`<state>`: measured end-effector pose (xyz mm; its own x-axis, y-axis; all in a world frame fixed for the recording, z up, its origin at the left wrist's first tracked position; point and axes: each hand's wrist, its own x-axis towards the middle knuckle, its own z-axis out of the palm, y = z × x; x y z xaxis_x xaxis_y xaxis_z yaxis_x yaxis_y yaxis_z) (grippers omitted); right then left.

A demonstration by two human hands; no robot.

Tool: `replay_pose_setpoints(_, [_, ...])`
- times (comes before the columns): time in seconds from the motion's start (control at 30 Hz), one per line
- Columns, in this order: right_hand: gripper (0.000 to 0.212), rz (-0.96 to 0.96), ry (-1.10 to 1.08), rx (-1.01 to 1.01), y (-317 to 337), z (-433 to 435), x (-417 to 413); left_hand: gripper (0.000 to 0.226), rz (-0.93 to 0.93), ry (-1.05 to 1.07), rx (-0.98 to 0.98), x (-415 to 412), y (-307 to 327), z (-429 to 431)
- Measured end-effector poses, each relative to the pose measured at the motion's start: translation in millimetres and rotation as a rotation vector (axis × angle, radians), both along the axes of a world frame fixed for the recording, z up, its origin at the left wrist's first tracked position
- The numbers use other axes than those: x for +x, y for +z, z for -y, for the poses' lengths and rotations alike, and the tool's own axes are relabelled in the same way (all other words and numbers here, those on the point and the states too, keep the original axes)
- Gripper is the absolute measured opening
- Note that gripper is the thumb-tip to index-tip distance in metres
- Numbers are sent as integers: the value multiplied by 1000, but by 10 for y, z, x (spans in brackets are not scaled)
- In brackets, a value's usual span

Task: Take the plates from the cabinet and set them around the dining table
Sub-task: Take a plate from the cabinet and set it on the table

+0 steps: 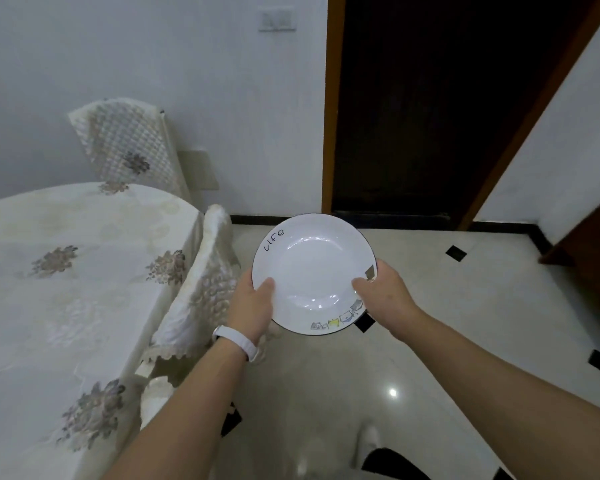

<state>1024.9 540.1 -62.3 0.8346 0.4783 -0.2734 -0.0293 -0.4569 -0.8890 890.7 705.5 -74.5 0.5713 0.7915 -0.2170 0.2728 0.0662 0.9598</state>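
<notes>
White plate held in both hands beside the table

The plate (312,268), centre frame, is white, dark-rimmed, with "Life" lettering and small cartoon animals. The left hand (253,306) and right hand (383,289) pinch its near rim. The cloth-covered table (66,271) sits lower left; glossy tiled floor (465,306) below.

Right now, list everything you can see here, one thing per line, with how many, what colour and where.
plate: one, white with dark rim, held above the floor, right of the table
dining table: one, cream floral cloth, left
chairs: two, cream covers, at the table's far and right edges
doorway: one, dark with wooden frame, centre back
wall switch: one, white, upper wall
floor: pale tiles with black diamonds
left hand: white wristband, grips the plate's left rim
right hand: grips the plate's right rim
</notes>
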Motion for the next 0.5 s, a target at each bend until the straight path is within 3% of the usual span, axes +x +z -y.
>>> replay_pose_setpoints(0.37, [21,-62,84,21,-369,-910,1796,12,-105,90,2,1677,-249,-772])
replay_pose_setpoints(0.5, [20,-84,146,62,-253,-1287,2529,20,-85,176,-14,2337,-122,-1036])
